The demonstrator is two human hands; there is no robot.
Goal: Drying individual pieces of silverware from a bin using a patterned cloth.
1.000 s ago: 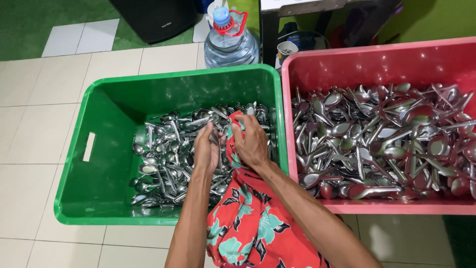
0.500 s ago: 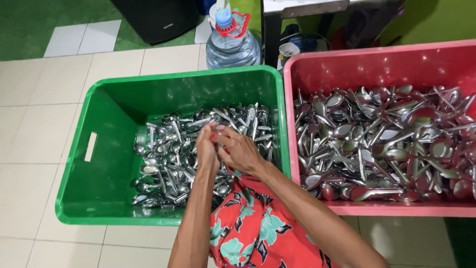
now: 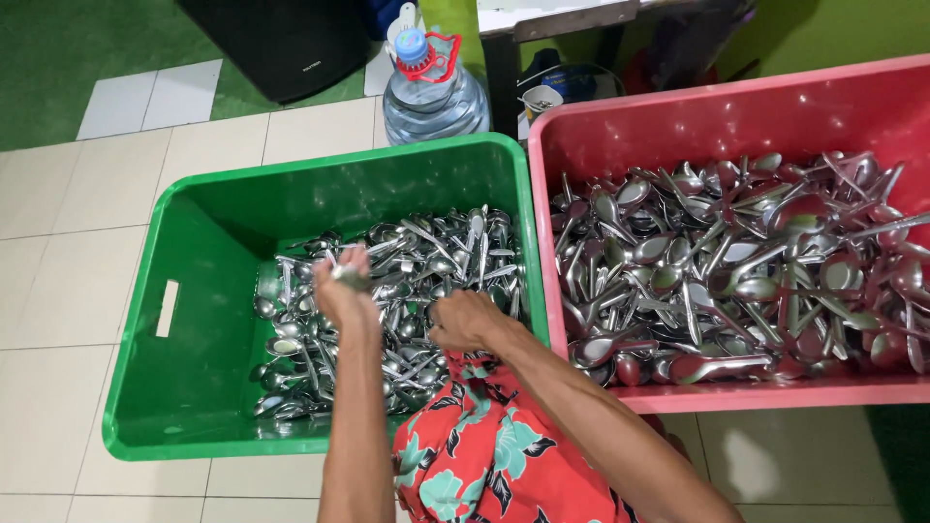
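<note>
Now your left hand (image 3: pixel 341 291) pinches a spoon (image 3: pixel 349 278) above the green bin (image 3: pixel 165 387); your right hand (image 3: pixel 463 322) curls shut over the pile (image 3: pixel 426 261). Lift it clear, avoiding snagged handles.

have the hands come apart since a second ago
Yes. Against the green crate, the left hand has moved left holding spoons, the right hand right.

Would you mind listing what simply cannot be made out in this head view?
- Left hand: holds a metal piece; its shape is hidden by the fingers.
- Right hand: the closed fingers hide whether it holds anything.
- Green crate: its floor lies under the spoons.
- Red crate: the right end is cut off by the frame edge.
- Water bottle: its base sits behind the green crate's rim.
</note>
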